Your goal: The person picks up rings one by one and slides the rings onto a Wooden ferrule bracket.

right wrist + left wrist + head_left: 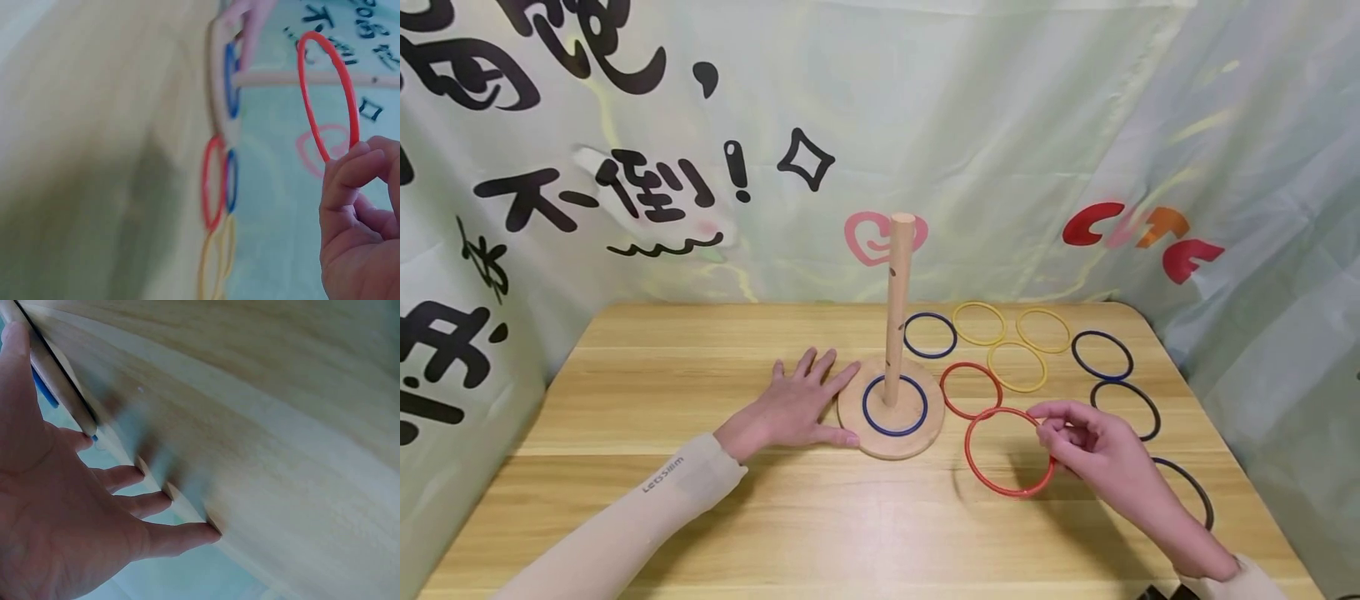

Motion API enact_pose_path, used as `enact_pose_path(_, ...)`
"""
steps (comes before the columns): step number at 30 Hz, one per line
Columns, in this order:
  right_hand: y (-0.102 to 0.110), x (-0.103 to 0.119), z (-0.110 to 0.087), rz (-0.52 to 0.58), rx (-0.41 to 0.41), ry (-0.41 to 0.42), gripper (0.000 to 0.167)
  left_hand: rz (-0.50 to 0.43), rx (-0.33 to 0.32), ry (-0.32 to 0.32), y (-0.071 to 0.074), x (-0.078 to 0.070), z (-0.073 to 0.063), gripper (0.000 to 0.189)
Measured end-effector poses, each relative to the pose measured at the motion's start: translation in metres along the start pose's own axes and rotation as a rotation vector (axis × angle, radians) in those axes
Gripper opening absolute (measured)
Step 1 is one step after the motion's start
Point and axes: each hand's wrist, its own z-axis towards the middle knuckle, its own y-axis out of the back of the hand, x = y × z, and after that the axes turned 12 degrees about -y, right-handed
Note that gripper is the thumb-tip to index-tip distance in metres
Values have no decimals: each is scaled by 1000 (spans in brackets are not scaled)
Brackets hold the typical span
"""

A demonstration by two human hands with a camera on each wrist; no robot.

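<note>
My right hand (1097, 446) pinches a red ring (1022, 493) by its right side, between thumb and fingers, and the ring is held up above the table. In the right wrist view the red ring (302, 75) stands upright over the fingertips. A wooden post (898, 308) rises from a round wooden base (880, 446), and a blue ring (895, 433) lies around its foot. My left hand (797, 404) lies spread on the table at the base's left side, thumb and index finger touching its edge. The left wrist view shows the left hand (69, 506) with fingers apart.
Right of the base, another red ring (942, 387) lies flat. Behind it are several yellow rings (1006, 325) and a blue ring (956, 337). Dark rings (1131, 367) line the table's right side, one partly behind my right forearm. A printed curtain (1000, 125) hangs behind the table (700, 342).
</note>
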Motion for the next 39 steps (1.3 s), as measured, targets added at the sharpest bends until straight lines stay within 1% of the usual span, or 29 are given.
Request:
enact_pose_path(2,-2,13,1,42,12,-2,19,-3,0,0,-1,0,0,117)
enact_pose_path(8,-6,53,9,120,4,57,20,5,-7,-4,-2,0,0,117)
enact_pose_path(15,-10,101,20,257,2,69,22,13,-7,1,-2,1,-1,116)
enact_pose_path(19,-13,127,26,315,-15,112,23,19,-5,0,-2,1,-1,116)
enact_pose_path(23,-16,149,28,373,-28,161,23,17,-11,-9,-2,1,-1,116)
enact_pose_path(25,-17,158,29,399,-39,198,22,17,-15,-13,-3,1,0,116)
enact_pose_path(29,-20,171,35,495,-52,294,23,20,-19,-16,-3,0,2,116)
enact_pose_path(31,-22,177,40,539,-70,324,22,18,-18,-13,-3,0,2,116)
enact_pose_path(34,-26,183,48,589,-100,346,21,15,-12,-7,-3,-1,1,116)
enact_pose_path(37,-29,188,58,608,-143,350,19,10,-10,-4,-2,-1,0,116)
enact_pose_path(39,-32,192,66,616,-158,355,19,12,-10,-4,-1,0,0,116)
